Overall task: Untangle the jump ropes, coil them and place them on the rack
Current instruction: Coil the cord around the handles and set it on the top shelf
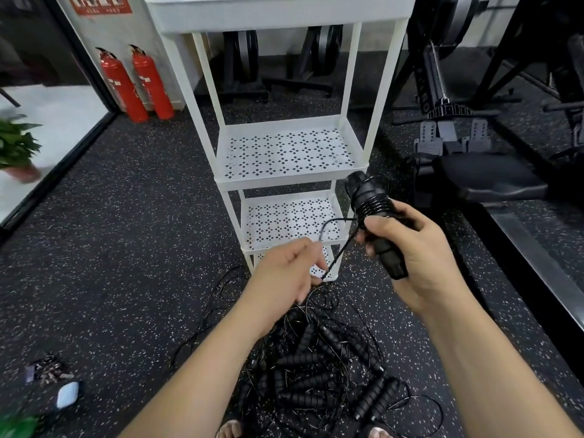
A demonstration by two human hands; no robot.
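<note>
At the person's feet, at six o'clock, a tangled pile of jump ropes (316, 374) lies on the speckled black floor (126, 248). Its ribbed black grips are jumbled together, and thin cords loop out all around them. Over at eight o'clock a small pale blue case (67, 395) sits on the floor, well apart from the pile.

Both hands are raised above the heap. The left hand (284, 270), near the middle, pinches a thin black cord (336, 256) between fingertips and thumb. From there the cord runs taut up toward one o'clock to the handles (371, 207). The right hand (417, 248) is curled tight round those handles, which look like two held side by side. They are tilted, with their upper ends leaning toward eleven o'clock, and several turns of cord are wound round them just above the thumb.

Behind the hands, at twelve o'clock, stands the white rack (284, 178), its perforated shelves stacked one above another. Farther back at ten o'clock, two red fire extinguishers (123, 86) stand side by side by the wall. At two o'clock there is a black rowing machine (474, 178).
</note>
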